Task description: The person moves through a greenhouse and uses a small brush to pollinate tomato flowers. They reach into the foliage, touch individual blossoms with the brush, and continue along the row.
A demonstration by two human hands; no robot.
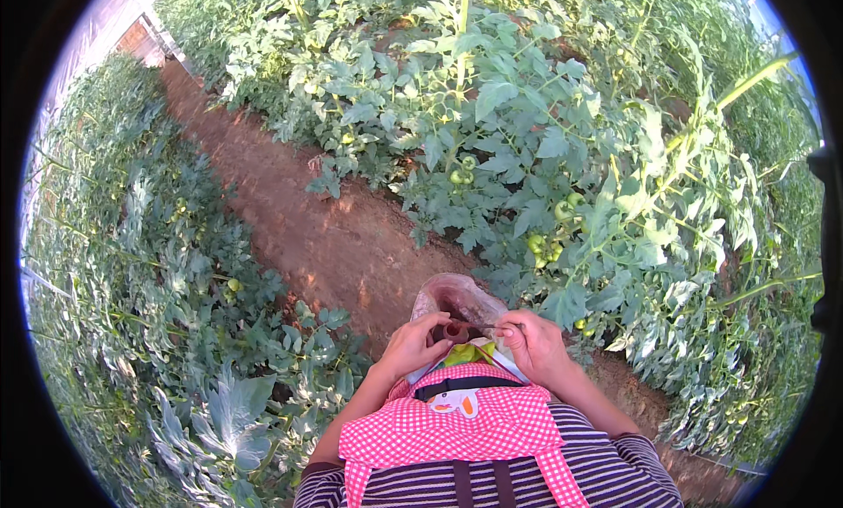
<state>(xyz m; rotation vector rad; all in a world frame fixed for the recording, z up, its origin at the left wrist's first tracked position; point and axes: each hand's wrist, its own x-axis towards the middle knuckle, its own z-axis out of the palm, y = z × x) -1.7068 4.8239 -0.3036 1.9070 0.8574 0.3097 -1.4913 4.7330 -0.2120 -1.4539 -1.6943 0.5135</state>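
In front of the waist, my left hand (416,342) has its fingers and thumb closed on a small reddish-brown cup-like object (456,331). Beside it on the right, my right hand (532,344) pinches a thin dark stick-like piece (484,325) that points towards the small object; whether the two touch cannot be told. Behind the hands gapes an open whitish bag (464,290), dirty inside. Something yellow-green (469,354) lies just below the hands, above a pink checked apron (454,429) with an animal-shaped patch.
Tomato plants (520,126) with green tomatoes (541,248) stand close on the right and ahead. More tomato plants (197,297) line the left. A bare soil path (316,225) runs between the rows to the upper left. Long stems (757,83) lean in at the right.
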